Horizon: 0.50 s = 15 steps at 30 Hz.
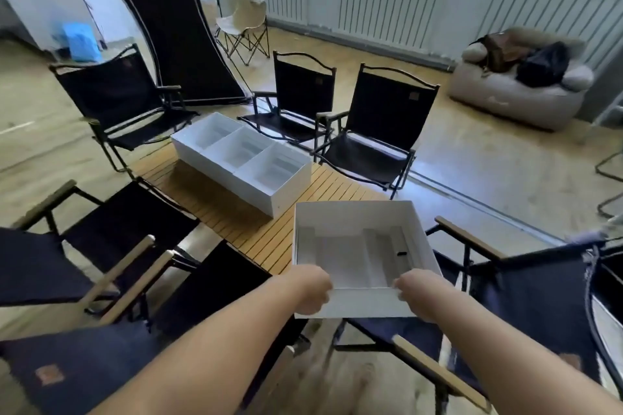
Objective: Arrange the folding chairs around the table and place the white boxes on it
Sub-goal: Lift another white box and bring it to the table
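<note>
Both hands clamped on near edge of an open white box [357,246], lower centre of frame: left hand [312,286] at its left corner, right hand [421,293] at its right. Box held over the near end of the slatted wooden bench [236,212]. Three white boxes [241,158] sit in a row on the bench, centre frame. Black folding chairs [381,131] ring it.

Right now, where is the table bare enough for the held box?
Bare slats span the near half of the table, between the row of white boxes and the held box. That row crowds the far side.
</note>
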Each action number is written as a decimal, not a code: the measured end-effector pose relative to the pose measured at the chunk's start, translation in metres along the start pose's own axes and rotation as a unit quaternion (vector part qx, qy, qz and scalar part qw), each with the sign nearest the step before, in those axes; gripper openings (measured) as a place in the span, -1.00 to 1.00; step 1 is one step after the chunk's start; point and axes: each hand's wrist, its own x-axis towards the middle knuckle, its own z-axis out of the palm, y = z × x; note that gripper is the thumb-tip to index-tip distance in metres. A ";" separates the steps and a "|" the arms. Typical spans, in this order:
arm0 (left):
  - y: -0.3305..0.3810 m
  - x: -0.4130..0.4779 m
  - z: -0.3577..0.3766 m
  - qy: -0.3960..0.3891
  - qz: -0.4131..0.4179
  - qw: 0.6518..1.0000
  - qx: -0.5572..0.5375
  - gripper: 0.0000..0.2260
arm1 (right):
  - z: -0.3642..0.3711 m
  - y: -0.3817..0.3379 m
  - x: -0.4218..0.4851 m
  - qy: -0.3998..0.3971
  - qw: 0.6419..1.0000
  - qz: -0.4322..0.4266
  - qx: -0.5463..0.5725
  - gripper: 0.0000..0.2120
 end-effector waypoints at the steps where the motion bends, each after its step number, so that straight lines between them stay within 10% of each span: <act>1: -0.009 0.009 -0.001 0.003 -0.002 1.000 0.000 -0.71 | -0.010 0.002 0.012 0.003 1.000 -0.008 -0.011 -0.59; 15: -0.088 0.145 -0.002 -0.034 -0.141 0.965 -0.219 -0.82 | -0.070 0.057 0.232 -0.054 0.990 -0.110 -0.066 -0.61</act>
